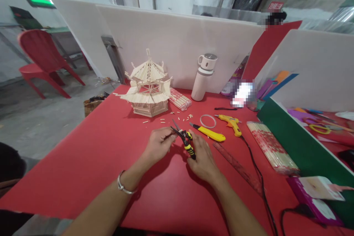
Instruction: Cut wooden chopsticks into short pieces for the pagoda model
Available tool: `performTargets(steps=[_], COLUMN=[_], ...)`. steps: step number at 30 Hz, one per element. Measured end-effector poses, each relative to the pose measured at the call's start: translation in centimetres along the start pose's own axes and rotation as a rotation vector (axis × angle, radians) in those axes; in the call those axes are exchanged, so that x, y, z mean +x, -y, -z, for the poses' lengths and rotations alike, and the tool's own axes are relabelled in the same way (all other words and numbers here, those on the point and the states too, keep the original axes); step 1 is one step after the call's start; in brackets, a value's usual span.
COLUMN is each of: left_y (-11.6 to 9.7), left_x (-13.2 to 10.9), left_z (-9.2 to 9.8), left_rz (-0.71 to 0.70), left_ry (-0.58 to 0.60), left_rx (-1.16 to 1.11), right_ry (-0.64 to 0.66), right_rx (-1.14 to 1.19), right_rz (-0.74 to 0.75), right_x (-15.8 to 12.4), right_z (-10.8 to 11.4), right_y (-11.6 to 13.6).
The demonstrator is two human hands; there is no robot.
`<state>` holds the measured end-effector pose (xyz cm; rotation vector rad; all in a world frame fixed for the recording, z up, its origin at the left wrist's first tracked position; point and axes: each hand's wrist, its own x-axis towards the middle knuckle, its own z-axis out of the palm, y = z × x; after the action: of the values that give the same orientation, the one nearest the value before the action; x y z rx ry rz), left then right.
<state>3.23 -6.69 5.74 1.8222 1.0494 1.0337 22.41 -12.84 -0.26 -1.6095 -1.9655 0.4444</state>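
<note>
My right hand is wrapped round a pair of pliers with black-and-yellow handles. Their dark jaws point up and left, towards the fingertips of my left hand. That hand is closed in a pinch beside the jaws, and what it pinches is mostly hidden. A small pale bit shows by the jaws. Behind my hands lie scattered short stick pieces. A pagoda model of pale wooden sticks stands upright at the back left. Just right of the pliers lies a yellow utility knife.
A yellow glue gun trails a black cord towards the front right. Nearby are a clear ring, a ruler and packs of sticks. A white flask stands by the back partition. A green divider edges the right side.
</note>
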Motion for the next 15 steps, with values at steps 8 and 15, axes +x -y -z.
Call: performTargets(steps=[8,15], left_y=[-0.85,-0.46], left_x=[-0.22,-0.14], left_z=[-0.04,0.04], left_rz=[0.045,0.143], left_ry=[0.022,0.098], left_rx=[-0.029,-0.127], right_ry=[0.000,-0.039], right_rx=[-0.027,-0.139], right_rz=[0.041,0.055], right_x=[-0.19,-0.01], right_z=[0.01,0.50], right_y=[-0.10,0.19])
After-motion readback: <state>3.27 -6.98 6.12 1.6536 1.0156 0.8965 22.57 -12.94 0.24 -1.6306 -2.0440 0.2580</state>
